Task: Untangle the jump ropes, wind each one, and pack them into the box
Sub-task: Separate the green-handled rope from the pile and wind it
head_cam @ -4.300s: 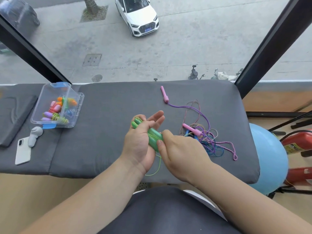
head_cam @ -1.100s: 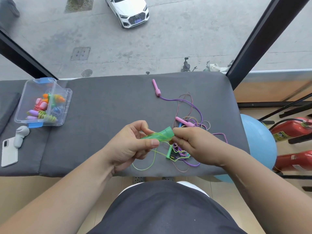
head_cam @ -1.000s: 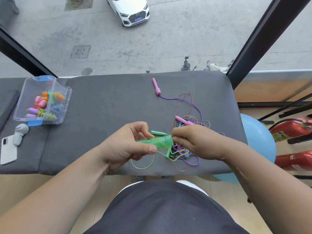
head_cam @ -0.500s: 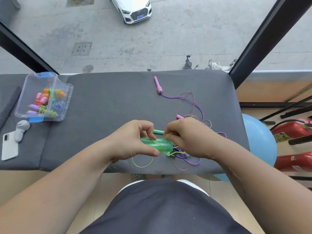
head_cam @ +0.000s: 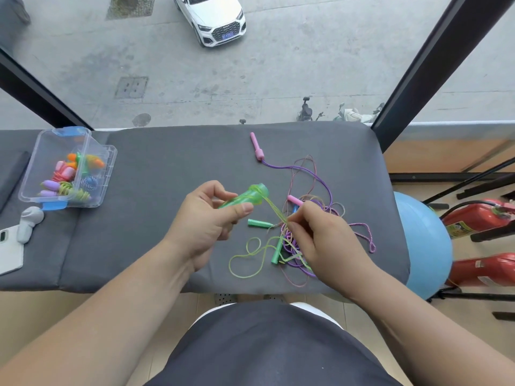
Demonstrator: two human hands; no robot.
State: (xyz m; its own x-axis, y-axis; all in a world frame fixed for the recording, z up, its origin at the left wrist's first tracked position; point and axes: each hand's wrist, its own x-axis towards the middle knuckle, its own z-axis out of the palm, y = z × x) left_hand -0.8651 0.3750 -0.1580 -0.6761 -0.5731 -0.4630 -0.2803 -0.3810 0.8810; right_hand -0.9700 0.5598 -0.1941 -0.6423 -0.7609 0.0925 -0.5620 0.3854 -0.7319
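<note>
Gym by an upper-floor window, padded bench, exercise ball, street below

on the cushion before us, the box sits far left, the tangled ropes right, our hands between.

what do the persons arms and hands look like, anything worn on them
Both forearms are bare up to the frame edge: no sleeves, gloves, watch, bands or rings show on the left hand or the right hand. Fingernails look short and unpainted.
</note>
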